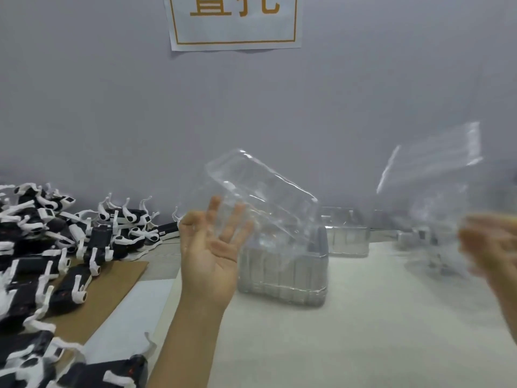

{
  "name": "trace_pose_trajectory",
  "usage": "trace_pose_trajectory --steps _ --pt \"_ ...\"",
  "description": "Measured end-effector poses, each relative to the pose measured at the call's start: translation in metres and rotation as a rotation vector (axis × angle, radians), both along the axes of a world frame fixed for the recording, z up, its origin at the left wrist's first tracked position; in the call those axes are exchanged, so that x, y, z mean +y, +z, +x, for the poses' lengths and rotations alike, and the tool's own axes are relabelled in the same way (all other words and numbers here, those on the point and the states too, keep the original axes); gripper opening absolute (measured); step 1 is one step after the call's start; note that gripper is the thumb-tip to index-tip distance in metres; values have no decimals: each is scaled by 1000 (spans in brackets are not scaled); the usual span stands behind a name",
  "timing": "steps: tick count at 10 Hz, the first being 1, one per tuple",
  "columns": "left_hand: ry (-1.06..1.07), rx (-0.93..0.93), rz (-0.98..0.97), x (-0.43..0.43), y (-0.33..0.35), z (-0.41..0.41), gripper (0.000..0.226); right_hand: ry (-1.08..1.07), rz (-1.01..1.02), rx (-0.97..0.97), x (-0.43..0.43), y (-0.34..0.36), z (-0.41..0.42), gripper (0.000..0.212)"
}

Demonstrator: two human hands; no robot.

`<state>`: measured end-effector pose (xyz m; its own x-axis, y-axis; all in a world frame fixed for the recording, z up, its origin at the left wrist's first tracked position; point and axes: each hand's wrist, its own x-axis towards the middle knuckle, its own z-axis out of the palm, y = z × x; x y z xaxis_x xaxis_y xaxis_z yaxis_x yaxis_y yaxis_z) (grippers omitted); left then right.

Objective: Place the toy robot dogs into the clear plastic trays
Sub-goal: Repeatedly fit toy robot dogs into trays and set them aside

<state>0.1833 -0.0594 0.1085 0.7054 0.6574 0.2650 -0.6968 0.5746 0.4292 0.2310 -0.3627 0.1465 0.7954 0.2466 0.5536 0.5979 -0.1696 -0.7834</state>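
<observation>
A heap of black-and-white toy robot dogs (50, 239) covers the left of the table. My left hand (208, 256) is raised with the palm towards me. Its thumb and forefinger pinch the edge of a clear plastic tray (265, 191), which tilts in the air above a stack of clear trays (282, 273). Its other fingers lie straight against the plastic. At the far right my right hand (492, 247) is blurred and holds up a second clear tray (436, 169). Neither tray has a dog in it.
The dogs lie partly on a brown cardboard sheet (112, 287). Two more stacks of clear trays (348, 233) (416, 236) stand along the grey wall. A paper sign (232, 21) hangs on the wall above. The table top (363, 331) is pale.
</observation>
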Motion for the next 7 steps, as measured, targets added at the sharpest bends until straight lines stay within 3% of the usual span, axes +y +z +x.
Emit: trace_pose_trajectory --steps 1,2,3,4,5,6,7 --pt "-75 -27 -197 18 -11 21 26 -8 -446 -58 19 -41 -26 53" --pt "-127 -5 -312 17 -22 39 26 30 -1024 -265 30 -72 -14 84" --pt "-160 104 -346 8 -33 54 27 64 -979 -153 41 -93 -4 68" --pt "-104 331 -274 4 -46 62 23 -46 -435 -209 62 -84 12 50" --pt "60 629 -72 2 -59 61 21 41 -261 67 97 -67 42 81" --pt "146 870 94 6 -74 56 15 116 -432 135 131 -55 75 88" --pt "320 978 169 15 -85 54 32 126 -552 88 144 -68 100 68"
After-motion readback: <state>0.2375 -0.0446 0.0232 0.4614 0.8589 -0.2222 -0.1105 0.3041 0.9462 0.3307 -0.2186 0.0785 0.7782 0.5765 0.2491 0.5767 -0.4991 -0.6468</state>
